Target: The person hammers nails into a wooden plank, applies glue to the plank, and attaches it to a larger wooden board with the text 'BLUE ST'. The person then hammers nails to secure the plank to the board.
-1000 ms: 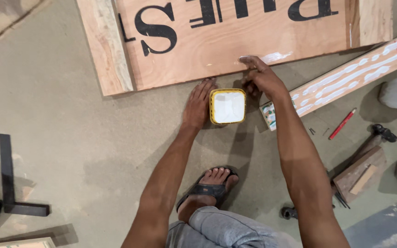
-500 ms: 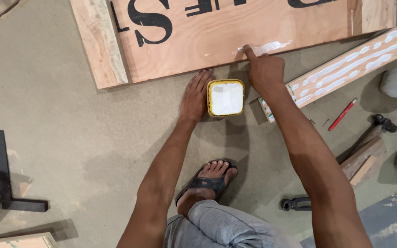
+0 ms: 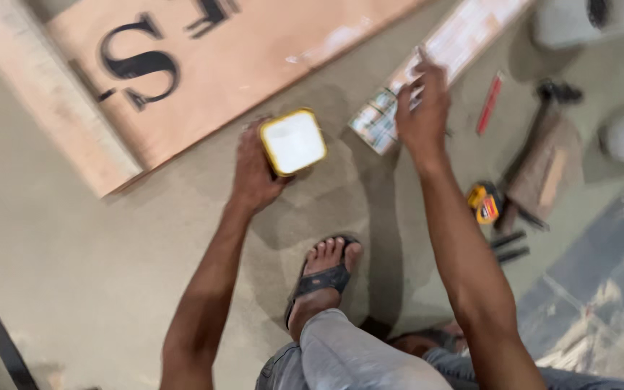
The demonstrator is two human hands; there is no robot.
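Your left hand [image 3: 254, 170] is gripping the square yellow-rimmed tub [image 3: 292, 141] on the floor [image 3: 95, 267], its open white top facing up. Your right hand [image 3: 422, 115], fingers loosely spread, is touching the long white-smeared wooden strip [image 3: 435, 68], which is running diagonally toward upper right.

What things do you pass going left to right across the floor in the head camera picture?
Black square → lettered board → left hand on the yellow tub → right hand → red pencil → hammer.
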